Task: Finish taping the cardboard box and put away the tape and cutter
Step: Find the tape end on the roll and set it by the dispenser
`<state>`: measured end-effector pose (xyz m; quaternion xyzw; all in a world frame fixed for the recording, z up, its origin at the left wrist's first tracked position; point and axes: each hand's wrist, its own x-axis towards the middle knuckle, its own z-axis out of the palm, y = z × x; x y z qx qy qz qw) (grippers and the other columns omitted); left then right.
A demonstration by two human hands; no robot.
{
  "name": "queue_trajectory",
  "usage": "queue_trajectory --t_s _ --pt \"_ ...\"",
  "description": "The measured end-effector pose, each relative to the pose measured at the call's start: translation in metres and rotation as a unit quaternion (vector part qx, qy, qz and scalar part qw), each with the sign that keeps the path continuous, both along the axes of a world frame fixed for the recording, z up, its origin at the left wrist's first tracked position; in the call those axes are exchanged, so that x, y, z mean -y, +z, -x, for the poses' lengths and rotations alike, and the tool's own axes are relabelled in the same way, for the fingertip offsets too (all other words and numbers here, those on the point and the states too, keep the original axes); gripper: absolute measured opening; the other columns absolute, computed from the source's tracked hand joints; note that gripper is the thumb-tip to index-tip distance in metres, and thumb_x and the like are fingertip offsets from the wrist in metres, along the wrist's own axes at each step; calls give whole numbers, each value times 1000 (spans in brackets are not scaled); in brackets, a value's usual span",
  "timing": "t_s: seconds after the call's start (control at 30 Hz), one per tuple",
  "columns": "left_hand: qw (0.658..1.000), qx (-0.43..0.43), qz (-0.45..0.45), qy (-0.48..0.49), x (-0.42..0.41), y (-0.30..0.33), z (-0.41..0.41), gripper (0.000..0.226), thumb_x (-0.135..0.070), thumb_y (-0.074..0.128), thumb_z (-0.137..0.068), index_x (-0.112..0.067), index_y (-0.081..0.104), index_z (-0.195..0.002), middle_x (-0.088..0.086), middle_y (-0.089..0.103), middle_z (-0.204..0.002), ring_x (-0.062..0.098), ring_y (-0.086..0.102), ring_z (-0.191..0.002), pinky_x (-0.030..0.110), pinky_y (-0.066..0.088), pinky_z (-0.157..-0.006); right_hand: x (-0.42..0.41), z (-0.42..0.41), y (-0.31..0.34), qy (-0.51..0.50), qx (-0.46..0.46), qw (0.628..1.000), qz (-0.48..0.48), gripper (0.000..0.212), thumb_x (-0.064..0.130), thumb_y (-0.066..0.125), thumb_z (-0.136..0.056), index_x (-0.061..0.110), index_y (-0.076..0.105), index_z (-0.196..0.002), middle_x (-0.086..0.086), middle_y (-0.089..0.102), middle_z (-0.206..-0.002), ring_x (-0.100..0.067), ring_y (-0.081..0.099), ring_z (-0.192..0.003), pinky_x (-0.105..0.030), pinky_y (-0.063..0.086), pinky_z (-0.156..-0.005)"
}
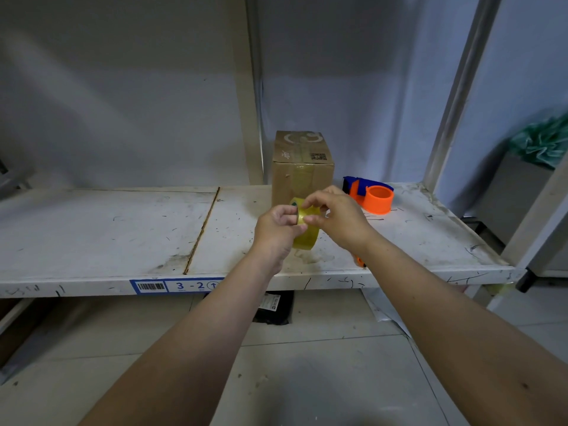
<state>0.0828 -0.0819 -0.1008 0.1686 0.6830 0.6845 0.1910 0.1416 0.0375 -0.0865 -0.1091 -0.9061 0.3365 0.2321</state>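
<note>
Both hands grip one tape roll [307,232] above the shelf [107,232]: left hand [278,227] clamped on its side, right hand [333,215] fingers pinching its rim. Box [302,167] just beyond fingertips; dispenser [370,195] right of them.

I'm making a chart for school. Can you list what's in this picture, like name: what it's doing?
tape roll: yellowish, held in both hands above the shelf
left hand: grips the roll
right hand: pinches the roll's top edge
cardboard box: upright on shelf, tape on its front
tape dispenser: orange and blue, right of box
shelf: white, scuffed, labelled 3-2
</note>
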Motion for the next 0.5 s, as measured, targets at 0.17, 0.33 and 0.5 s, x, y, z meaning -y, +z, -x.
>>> queue_trajectory --t_s 0.17,0.33,0.5 --pt "1000 -4 -2 -4 -2 -3 -3 30 8 64 -82 -10 63 -106 -1 70 -79 22 64 -89 39 50 -88 -1 -1 3 -3 4 1000 8 14 15 72 -81 20 67 -93 -2 56 -102 -18 55 -98 -35 51 -87" --pt "999 -34 15 -14 -3 -1 -5 33 8 64 -83 -6 62 -113 -4 67 -74 16 62 -81 37 50 -89 -4 1 9 -6 19 1000 2 5 17 69 -84 19 65 -85 -1 59 -97 -19 57 -95 -36 52 -86" --pt "997 -59 45 -24 -4 4 -5 35 5 66 -82 -7 63 -115 -8 67 -73 17 62 -90 35 46 -92 -8 0 8 -29 -21 999 15 5 15 69 -83 19 66 -86 -1 64 -93 -19 60 -87 -37 54 -80"
